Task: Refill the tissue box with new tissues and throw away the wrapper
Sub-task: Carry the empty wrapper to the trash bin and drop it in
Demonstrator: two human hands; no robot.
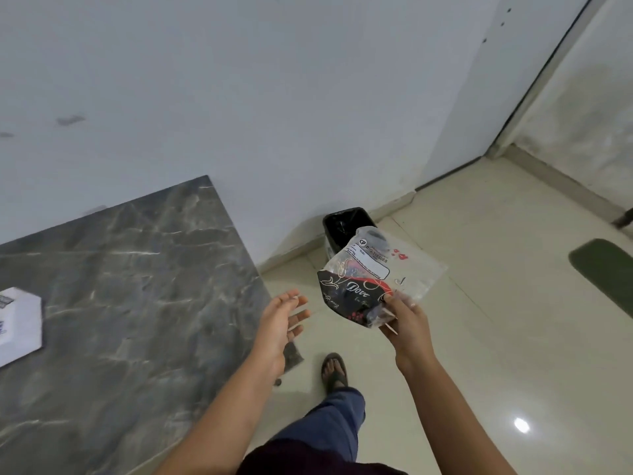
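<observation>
My right hand [406,322] grips an empty clear plastic tissue wrapper [371,272] with black and red print, holding it by its lower corner above the floor. Just beyond the wrapper, a small black waste bin [344,222] with a black liner stands against the wall, partly hidden behind the plastic. My left hand [282,318] hovers open, fingers spread, to the left of the wrapper near the table corner, touching nothing. A white tissue box [19,323] lies on the dark marble table [137,269] at the far left, cut off by the frame edge.
Pale floor tiles [479,337] spread to the right. My foot in a sandal [334,370] is stepping toward the bin. A dark green mat [604,269] lies at the right edge. A white wall and a door frame [534,80] stand behind.
</observation>
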